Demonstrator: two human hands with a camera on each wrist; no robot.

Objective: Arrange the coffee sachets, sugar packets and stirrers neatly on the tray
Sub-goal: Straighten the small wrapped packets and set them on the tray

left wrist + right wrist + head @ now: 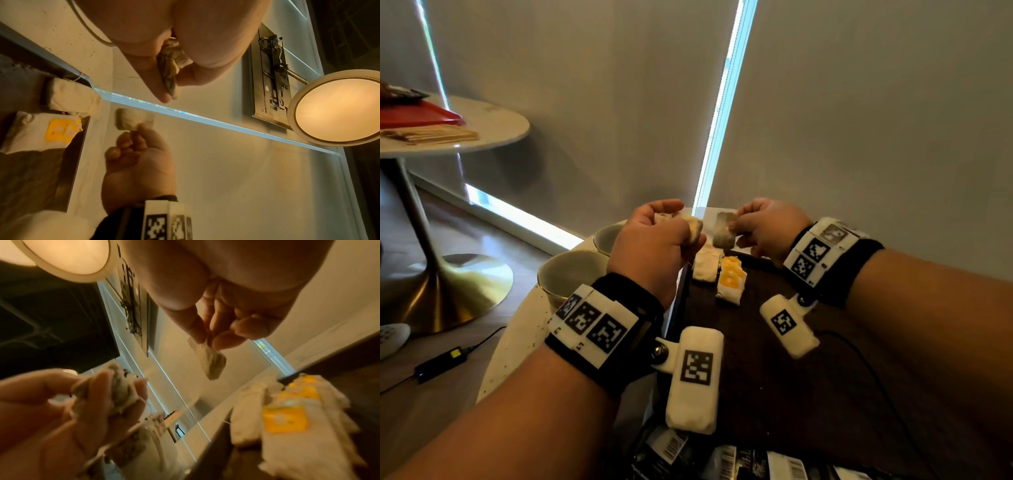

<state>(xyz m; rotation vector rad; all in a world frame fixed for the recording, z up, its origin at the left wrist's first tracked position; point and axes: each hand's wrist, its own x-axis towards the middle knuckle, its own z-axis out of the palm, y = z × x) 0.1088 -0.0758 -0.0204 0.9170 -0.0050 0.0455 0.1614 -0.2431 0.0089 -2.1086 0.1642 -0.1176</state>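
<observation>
My left hand (657, 236) is raised above the dark tray (774, 342) and grips a crumpled bunch of pale sachets (171, 65), seen also in the right wrist view as the sachets (121, 391). To its right, my right hand (763, 229) pinches a single pale sachet (724, 230) by its top edge, so that it hangs down (211, 363). On the tray's far end lie a row of white sachets with yellow labels (731, 277) and a plain white sachet (705, 267) beside them.
Two pale cups (571, 274) stand on the white table left of the tray. Black and white barcode packets (756, 462) lie at the tray's near edge. A cable (876, 377) crosses the tray on the right. A round side table (493, 126) stands far left.
</observation>
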